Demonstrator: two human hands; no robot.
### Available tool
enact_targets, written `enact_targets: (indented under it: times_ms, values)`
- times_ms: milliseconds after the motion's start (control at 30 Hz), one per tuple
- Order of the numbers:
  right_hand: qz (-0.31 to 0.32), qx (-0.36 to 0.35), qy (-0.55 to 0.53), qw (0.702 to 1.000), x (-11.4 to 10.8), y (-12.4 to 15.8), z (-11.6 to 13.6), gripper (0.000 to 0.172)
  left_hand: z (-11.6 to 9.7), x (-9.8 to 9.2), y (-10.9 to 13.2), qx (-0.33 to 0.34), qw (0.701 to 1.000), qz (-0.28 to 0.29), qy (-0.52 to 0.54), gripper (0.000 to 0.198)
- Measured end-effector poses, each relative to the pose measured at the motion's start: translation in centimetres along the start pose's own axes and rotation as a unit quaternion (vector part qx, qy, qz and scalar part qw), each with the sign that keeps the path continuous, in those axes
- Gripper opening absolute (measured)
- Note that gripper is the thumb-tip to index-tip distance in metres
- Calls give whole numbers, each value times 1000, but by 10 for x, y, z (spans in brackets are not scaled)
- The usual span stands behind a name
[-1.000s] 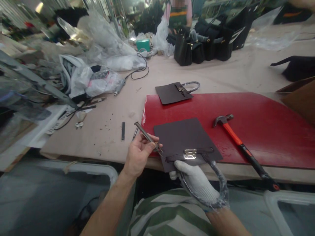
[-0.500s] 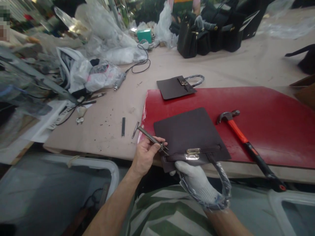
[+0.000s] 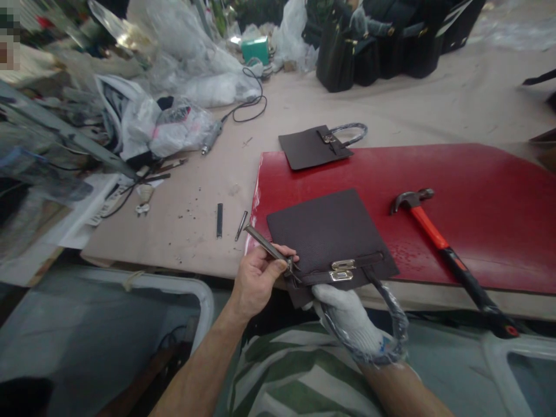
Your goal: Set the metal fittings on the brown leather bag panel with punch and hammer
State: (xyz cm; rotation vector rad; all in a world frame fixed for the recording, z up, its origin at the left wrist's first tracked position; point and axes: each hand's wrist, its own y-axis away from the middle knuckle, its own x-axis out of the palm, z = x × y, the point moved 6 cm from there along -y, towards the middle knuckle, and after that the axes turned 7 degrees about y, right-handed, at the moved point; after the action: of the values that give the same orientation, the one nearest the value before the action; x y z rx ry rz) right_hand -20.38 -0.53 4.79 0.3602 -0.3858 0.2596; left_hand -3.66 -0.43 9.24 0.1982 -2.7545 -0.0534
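Observation:
A dark brown leather bag flap (image 3: 324, 231) with a strap and a silver clasp (image 3: 341, 270) lies on the red board (image 3: 469, 197), overhanging the table's near edge. My bare left hand (image 3: 259, 279) pinches a thin metal tool (image 3: 270, 251), its tip at the left end of the strap. My right hand (image 3: 347, 315), in a white glove, grips the flap's near edge and its plastic-wrapped handle (image 3: 393, 324) from below.
A hammer (image 3: 447, 255) with an orange and black handle lies on the board to the right. A second brown flap (image 3: 313, 146) sits at the board's far edge. Two small metal punches (image 3: 229, 222) lie left of the board. Plastic bags (image 3: 174, 98), cables and black handbags (image 3: 377, 46) crowd the back.
The view has tilted down a little. The flap has shifted slightly under my hands, and the tool tip stays at the strap's left end.

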Motion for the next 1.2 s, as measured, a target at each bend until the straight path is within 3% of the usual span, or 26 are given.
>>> enact_targets:
  times_ms: [367, 567, 700, 833, 933, 1200]
  values:
    - [-10, 0, -12, 1000, -5, -2, -6, 19, 0, 2, 1, 13, 999, -5, -46, 17]
    - [5, -22, 32, 999, 9, -1, 12, 7, -1, 6, 0, 29, 996, -41, -68, 15]
    - [29, 49, 29, 998, 18, 3, 14, 20, 6, 6, -6, 18, 995, -44, -83, 16]
    - [2, 150, 39, 988, 11, 7, 4, 30, 16, 4, -7, -10, 995, -37, -90, 16]
    - [-6, 180, 68, 981, 5, 9, -1, 34, 17, 5, -6, -10, 995, -34, -98, 16]
    - [26, 108, -2, 994, 10, 6, 5, 22, 9, 10, -6, 7, 998, -22, -61, 15]
